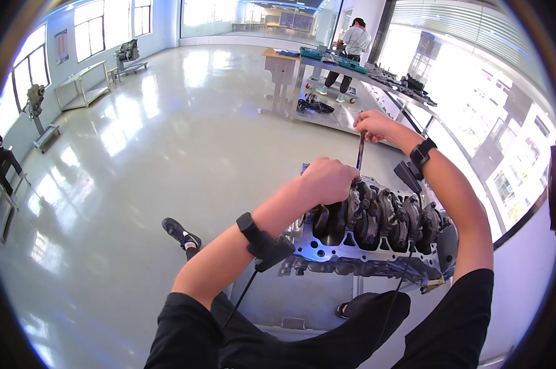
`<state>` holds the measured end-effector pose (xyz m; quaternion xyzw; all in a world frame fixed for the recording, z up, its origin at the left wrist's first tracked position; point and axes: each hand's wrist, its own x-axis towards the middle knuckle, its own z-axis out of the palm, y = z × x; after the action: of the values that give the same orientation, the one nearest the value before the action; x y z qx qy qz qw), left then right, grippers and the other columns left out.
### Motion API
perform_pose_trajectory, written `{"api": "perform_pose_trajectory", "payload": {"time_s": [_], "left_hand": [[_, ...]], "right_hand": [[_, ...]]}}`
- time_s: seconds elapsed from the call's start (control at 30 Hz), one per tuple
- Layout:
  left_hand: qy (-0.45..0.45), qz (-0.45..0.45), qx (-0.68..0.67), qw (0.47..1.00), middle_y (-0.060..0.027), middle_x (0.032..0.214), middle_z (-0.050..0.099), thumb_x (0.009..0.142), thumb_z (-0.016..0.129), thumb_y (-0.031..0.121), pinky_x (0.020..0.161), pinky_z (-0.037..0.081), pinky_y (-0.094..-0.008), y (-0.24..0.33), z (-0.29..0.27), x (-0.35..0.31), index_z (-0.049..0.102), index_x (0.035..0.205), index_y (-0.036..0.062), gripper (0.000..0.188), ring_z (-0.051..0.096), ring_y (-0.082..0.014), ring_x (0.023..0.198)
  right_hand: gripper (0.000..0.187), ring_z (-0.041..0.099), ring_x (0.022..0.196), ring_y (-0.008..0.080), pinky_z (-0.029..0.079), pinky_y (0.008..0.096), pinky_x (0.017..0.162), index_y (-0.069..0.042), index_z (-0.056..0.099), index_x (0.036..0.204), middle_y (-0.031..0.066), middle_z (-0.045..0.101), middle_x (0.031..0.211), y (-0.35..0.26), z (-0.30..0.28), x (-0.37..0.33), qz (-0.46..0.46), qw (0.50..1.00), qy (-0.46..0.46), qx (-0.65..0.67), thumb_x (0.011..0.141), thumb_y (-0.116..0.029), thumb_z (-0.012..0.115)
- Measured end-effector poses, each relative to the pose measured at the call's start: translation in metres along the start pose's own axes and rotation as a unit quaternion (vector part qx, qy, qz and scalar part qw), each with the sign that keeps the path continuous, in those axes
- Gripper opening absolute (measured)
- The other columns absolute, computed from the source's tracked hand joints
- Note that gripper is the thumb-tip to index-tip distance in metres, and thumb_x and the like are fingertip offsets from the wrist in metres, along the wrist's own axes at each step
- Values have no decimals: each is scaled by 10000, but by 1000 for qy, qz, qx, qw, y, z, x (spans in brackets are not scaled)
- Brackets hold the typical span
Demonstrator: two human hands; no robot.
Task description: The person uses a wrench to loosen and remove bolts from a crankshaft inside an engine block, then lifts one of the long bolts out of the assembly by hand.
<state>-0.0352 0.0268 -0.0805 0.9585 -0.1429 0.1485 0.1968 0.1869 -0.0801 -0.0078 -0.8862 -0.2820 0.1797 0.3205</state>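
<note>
An engine block (382,251) stands low in front of me, its underside up, with the crankshaft (370,224) and bearing caps exposed. Over its far left part, a slim metal bar (360,154), resembling a socket extension, stands nearly upright. My right hand (379,127) pinches the bar's upper end with bent fingers. Close above the block, my left hand (330,181) is closed with its fingertips at the bar's lower end. That hand hides the bar's tip and the spot below it.
Beyond the block is a metal workbench (376,77) with green trays (321,55) and metal parts; a person (354,46) stands behind it. Cables (315,106) lie on its lower shelf. Engine stands (44,132) line the left wall, where another person (6,163) is. Wristband cables hang near my arms.
</note>
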Motion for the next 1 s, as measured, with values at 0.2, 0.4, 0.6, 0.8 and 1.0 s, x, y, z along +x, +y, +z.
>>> {"api": "perform_pose_trajectory", "payload": {"time_s": [0.2,0.4,0.6,0.8,1.0], "left_hand": [[43,19,-13,999,-168,811,676,750,528,132,792,496,-420,-7,6,0,706,997,152,305,657,-333,806],[54,38,-42,997,-205,773,652,748,491,100,749,477,-471,-8,5,-1,706,1024,116,350,626,-382,738],[58,53,-57,995,-196,806,656,785,473,97,706,484,-441,-7,3,-2,716,1019,154,342,630,-356,702],[15,44,-68,997,-170,840,672,804,470,118,727,493,-420,-6,-5,-6,728,969,152,309,643,-331,770],[4,51,-46,998,-149,842,684,791,483,165,791,490,-428,-5,-2,-5,731,929,120,287,647,-320,809]], "right_hand": [[220,613,548,167,388,266,381,-7,575,958,98,596,692,-54,29,5,-47,992,-69,-97,758,-86,621],[203,635,543,153,450,282,478,-20,607,902,68,613,667,-96,59,-4,-164,940,-106,-279,786,-184,579],[244,610,639,167,458,319,621,-31,615,924,65,598,677,-133,83,-46,-255,896,-158,-327,834,-248,552],[219,621,814,291,468,393,758,-55,644,921,112,645,785,-133,90,-72,-348,860,-97,-360,808,-229,571],[101,563,664,251,423,389,648,-40,559,884,109,548,659,-122,97,-73,-338,869,-99,-346,842,-132,560]]}}
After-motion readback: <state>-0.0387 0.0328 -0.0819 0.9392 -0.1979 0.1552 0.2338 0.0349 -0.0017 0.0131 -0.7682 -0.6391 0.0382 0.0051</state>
